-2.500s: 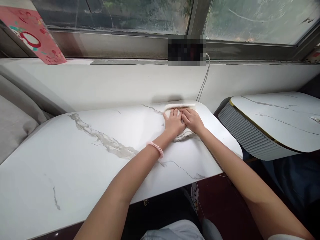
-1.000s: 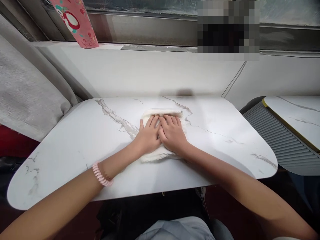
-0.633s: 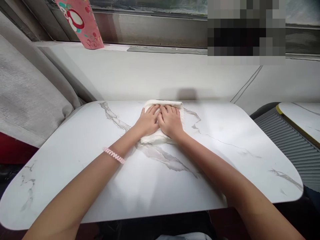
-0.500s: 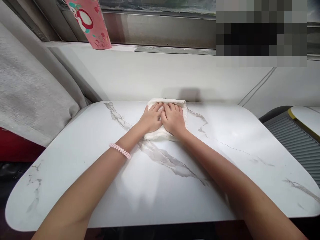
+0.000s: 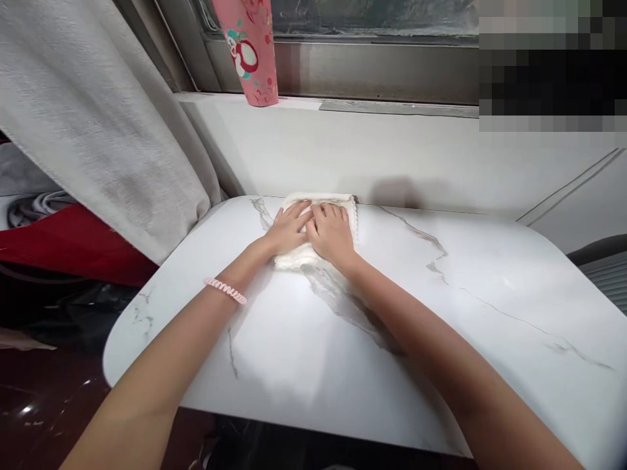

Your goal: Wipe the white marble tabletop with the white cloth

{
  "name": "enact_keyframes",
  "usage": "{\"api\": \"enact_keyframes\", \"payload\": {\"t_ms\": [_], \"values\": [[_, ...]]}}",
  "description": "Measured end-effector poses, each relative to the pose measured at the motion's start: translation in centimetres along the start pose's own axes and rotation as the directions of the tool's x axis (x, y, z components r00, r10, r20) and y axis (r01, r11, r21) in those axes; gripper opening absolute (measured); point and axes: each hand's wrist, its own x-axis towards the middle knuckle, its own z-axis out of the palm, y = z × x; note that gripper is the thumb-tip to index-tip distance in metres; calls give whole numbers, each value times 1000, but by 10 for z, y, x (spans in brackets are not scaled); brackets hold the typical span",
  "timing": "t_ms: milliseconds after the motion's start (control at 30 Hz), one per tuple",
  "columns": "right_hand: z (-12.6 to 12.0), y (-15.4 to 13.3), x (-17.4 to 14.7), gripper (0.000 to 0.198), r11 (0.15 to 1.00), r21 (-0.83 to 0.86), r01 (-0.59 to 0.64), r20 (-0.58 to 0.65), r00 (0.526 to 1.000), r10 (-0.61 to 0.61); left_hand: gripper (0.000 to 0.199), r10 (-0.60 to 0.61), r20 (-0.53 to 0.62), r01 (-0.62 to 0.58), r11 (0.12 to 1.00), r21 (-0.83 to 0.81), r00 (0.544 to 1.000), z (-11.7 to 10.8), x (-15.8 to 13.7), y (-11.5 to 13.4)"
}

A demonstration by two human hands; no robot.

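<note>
A white cloth [image 5: 290, 261] with a scalloped edge lies spread near the far edge of a white marble-patterned table [image 5: 274, 346]. My left hand [image 5: 288, 231] rests flat on the cloth with its fingers spread. Beside it, my right hand [image 5: 332, 234] also presses palm down on the cloth, fingers outstretched. The two hands touch or overlap slightly at thumb and fingers. A pink coiled band [image 5: 225, 290] circles my left forearm.
Behind the table stands a white wall [image 5: 304, 150] below a window ledge. A pink patterned strip [image 5: 252, 59] hangs there. A grey curtain [image 5: 127, 130] drapes at the left, by red fabric [image 5: 83, 238]. A ribbed grey surface [image 5: 607, 277] borders the right.
Both hands have slid left across the table with the cloth, which now covers part of a grey vein. The view has turned left, showing more curtain and red fabric.
</note>
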Motion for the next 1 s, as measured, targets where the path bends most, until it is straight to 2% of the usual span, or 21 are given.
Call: {"api": "enact_keyframes", "payload": {"t_ms": [133,267,400,633,800,1000], "values": [[0,-19,-18,37,998,22,61,-1,998,-61,59,-53,0,53,999,11,999,-1,-35,2],[-6,-44,-45,40,997,4,71,44,997,-71,62,-42,-20,42,999,26,999,1,-75,5],[-16,-71,-83,43,993,-17,114,61,992,-113,64,0,-31,2,998,56,1000,4,-125,10],[-33,-108,-142,50,967,43,251,127,959,-254,64,-56,-54,61,993,98,997,8,-212,28],[-40,-126,-156,52,967,106,232,184,951,-248,65,-30,-69,36,995,92,997,7,-237,23],[-36,-148,-156,54,959,148,242,203,941,-269,68,-22,-115,35,993,109,993,6,-256,2]]}}
